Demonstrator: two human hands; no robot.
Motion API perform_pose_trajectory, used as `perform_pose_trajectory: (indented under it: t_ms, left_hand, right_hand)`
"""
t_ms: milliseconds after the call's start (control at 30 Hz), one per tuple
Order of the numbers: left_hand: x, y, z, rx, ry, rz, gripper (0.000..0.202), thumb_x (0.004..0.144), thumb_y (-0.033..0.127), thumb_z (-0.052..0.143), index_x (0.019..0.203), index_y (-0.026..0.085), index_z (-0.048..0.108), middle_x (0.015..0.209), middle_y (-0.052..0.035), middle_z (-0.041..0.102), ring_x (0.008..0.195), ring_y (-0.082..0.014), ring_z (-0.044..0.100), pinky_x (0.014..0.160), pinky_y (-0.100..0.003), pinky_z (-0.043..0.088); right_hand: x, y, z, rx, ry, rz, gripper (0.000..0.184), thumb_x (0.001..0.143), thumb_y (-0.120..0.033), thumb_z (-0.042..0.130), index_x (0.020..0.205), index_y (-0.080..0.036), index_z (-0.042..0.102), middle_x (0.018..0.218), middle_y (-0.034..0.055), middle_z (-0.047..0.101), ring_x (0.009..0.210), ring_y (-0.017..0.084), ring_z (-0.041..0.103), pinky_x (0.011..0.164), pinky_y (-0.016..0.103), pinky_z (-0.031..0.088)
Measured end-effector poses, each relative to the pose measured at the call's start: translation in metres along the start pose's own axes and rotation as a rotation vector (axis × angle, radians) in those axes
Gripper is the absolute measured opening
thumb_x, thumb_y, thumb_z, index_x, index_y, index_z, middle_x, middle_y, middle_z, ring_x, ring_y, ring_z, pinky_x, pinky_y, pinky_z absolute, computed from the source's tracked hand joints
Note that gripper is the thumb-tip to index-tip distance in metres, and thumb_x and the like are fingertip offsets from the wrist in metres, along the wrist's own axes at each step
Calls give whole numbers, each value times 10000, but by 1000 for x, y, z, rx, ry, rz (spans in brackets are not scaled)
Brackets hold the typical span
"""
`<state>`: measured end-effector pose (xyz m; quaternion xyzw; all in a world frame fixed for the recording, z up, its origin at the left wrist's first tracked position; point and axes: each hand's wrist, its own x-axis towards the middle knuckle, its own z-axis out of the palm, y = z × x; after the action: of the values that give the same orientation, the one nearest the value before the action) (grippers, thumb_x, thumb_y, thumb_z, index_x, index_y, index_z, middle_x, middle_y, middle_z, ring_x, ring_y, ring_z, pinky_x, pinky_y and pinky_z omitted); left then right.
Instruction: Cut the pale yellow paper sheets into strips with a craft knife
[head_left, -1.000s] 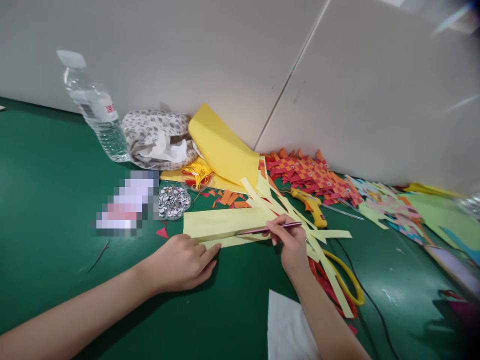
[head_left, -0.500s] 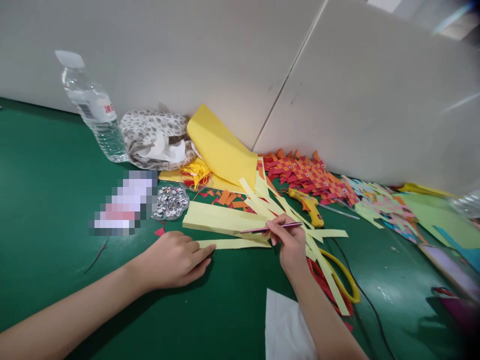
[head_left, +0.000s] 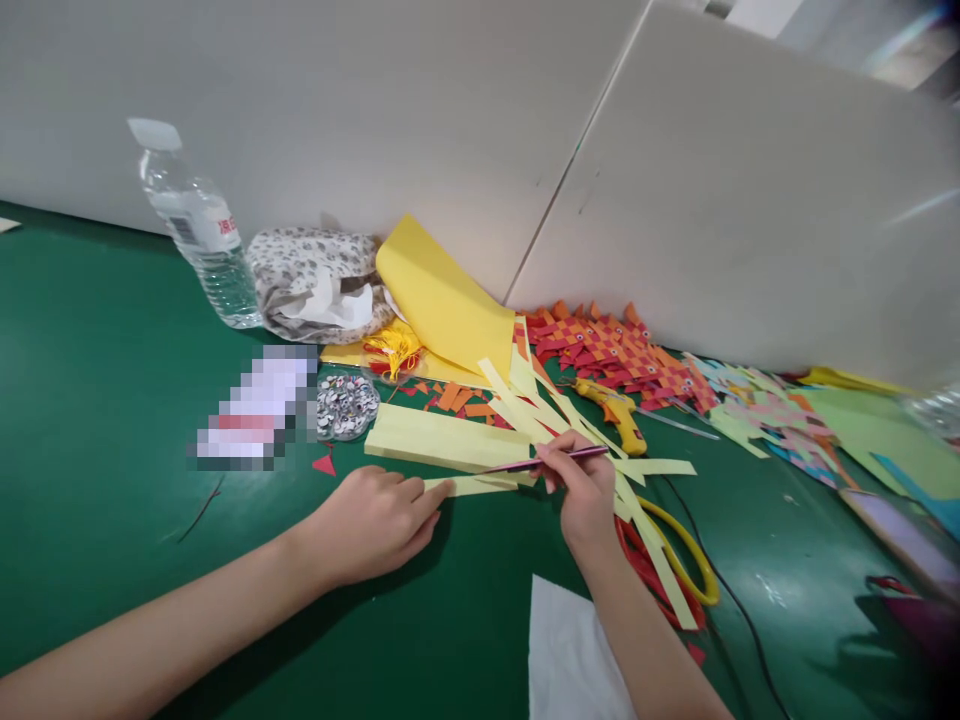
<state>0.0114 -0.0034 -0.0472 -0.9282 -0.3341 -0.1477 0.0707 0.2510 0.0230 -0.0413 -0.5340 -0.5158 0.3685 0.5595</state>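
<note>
My right hand (head_left: 581,490) is closed on a thin pink craft knife (head_left: 551,459), its tip laid across a folded pale yellow paper (head_left: 442,440) on the green table. My left hand (head_left: 375,525) rests flat beside it, its fingertips pressing the left end of a narrow pale yellow strip (head_left: 476,486) that lies just below the folded paper. Several loose pale yellow strips (head_left: 570,420) fan out behind and under my right hand.
A water bottle (head_left: 196,235), patterned pouch (head_left: 311,280) and bright yellow sheet (head_left: 442,295) stand by the white wall. Googly eyes (head_left: 345,405), a yellow glue gun (head_left: 619,412), woven orange paper fish (head_left: 615,350), yellow-handled scissors (head_left: 686,560) and a white sheet (head_left: 574,660) lie around.
The narrow strip has come free below the folded paper. My left hand slid slightly right along it. My right hand and the knife have hardly moved.
</note>
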Motion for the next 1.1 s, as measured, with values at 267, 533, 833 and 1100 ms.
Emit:
perform_pose_trajectory:
  t_ms: [267,533,833,1100]
  left_hand:
    - [-7,-14,4,-35,39,-42,195,936,277,470,1017,221,638,652,16,602,543,-128,603,458,-219,365]
    - [-10,-23,9,26,244,-125,195,946,253,469,1003,187,644,774,-30,634,692,-170,596,596,-274,440]
    - [-13,-53,5,14,253,-309,217,934,255,488,868,191,685,835,-40,675,803,-204,583,701,-319,446]
    - [-7,-49,-14,-915,486,-901,244,801,437,650,813,194,664,719,4,609,587,-106,508,509,-205,397]
  right_hand:
    - [2,-2,-1,33,164,-82,224,795,-290,654,623,-204,537,490,-43,566,376,92,420,417,239,322]
    - [-8,-9,9,-66,155,-178,185,881,-395,583,870,-212,606,577,-32,584,453,120,504,490,260,421]
    - [-13,-9,10,66,-142,-30,242,836,-386,631,702,-189,591,559,-1,645,408,96,485,452,233,377]
    - [-10,-7,20,14,-325,144,281,805,-437,652,714,-181,581,596,13,672,382,78,423,409,220,352]
